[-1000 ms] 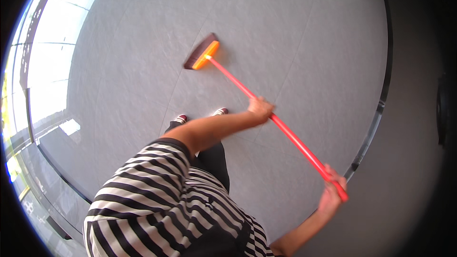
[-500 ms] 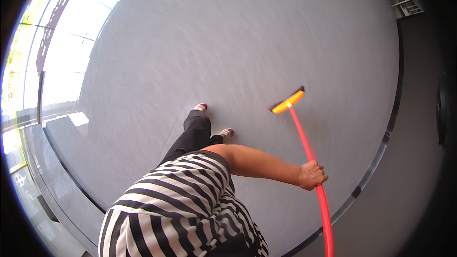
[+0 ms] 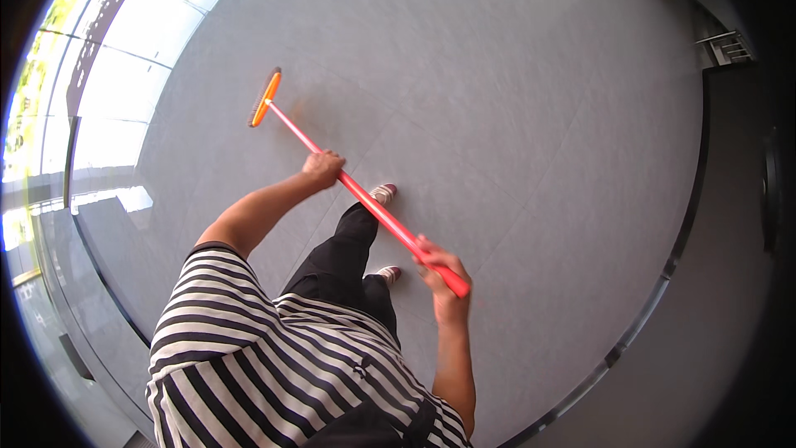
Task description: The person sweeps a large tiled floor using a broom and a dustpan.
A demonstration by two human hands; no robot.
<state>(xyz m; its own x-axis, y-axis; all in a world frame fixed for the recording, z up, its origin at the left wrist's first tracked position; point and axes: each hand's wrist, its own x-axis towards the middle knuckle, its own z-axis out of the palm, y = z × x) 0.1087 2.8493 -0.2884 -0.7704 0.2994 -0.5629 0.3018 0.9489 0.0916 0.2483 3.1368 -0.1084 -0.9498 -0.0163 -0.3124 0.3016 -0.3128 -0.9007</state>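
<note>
A broom with a red handle [image 3: 390, 222] slants across in front of my body, from upper left down to the right. At its far end is the orange broom head [image 3: 267, 98] with dark bristles along its outer side; whether these touch the floor I cannot tell. My left hand [image 3: 323, 168] is wrapped round the handle partway along, on the side nearer the head. Close to the handle's other end, my right hand [image 3: 449, 264] grips it, its fingers slightly blurred.
Grey floor [image 3: 531, 116] surrounds my feet in light shoes [image 3: 385, 193]. Bright glass panels [image 3: 116, 75] curve along the left. A dark edge strip [image 3: 684, 224] borders the floor on the right, beside a grey wall. A metal rack-like item [image 3: 730, 48] stands at the far right.
The broom head has swung from the right across to the upper left. My left hand has moved left with the handle, and my right hand has come into view on its end.
</note>
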